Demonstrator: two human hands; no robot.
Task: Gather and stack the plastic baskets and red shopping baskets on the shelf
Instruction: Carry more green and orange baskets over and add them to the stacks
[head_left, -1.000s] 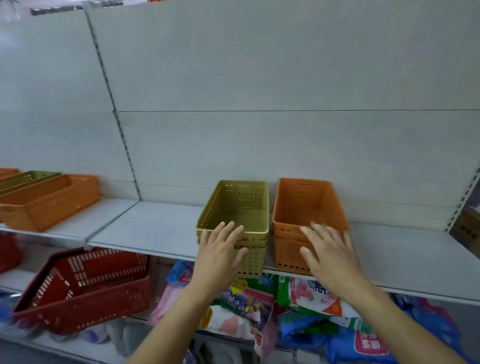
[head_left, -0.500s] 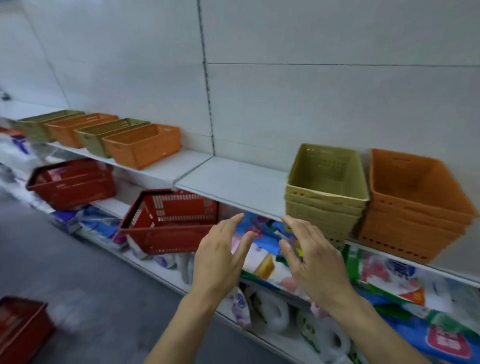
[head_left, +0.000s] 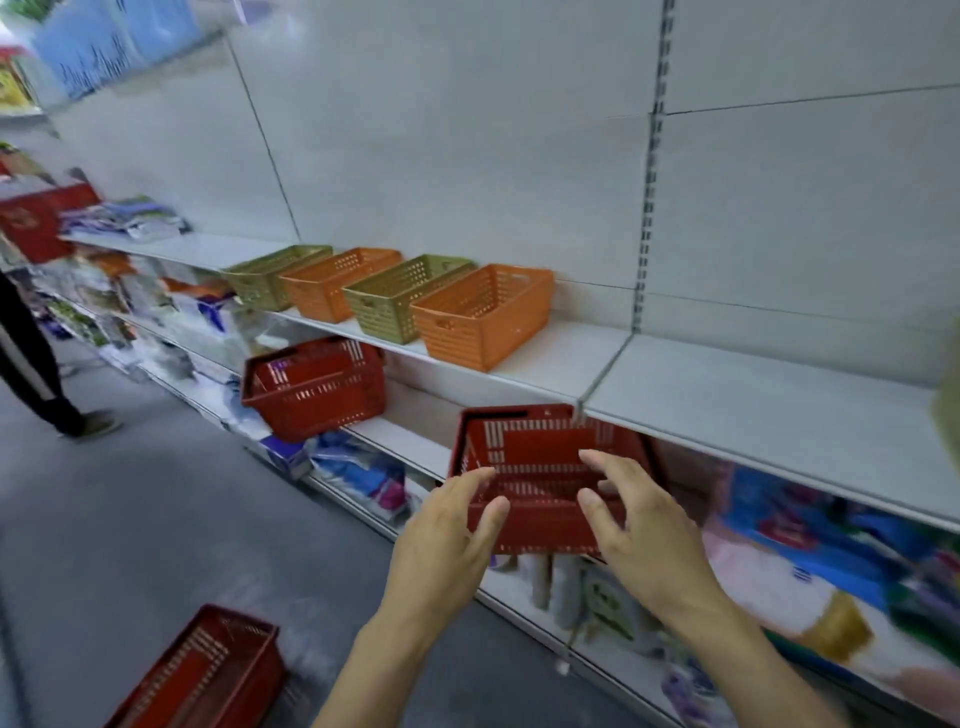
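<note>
Below the upper shelf (head_left: 753, 415), both hands, left hand (head_left: 441, 545) and right hand (head_left: 649, 540), have swung away from the stacked baskets to the red shopping basket (head_left: 540, 467) on the lower shelf, fingers spread wide and gripping nothing, so gathering it looks next.

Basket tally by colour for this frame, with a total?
Green baskets: 2
Orange baskets: 2
Red baskets: 3, one near the hands, one further along the lower shelf, one on the floor
Total: 7; a blurred red shape far left is not counted.
</note>
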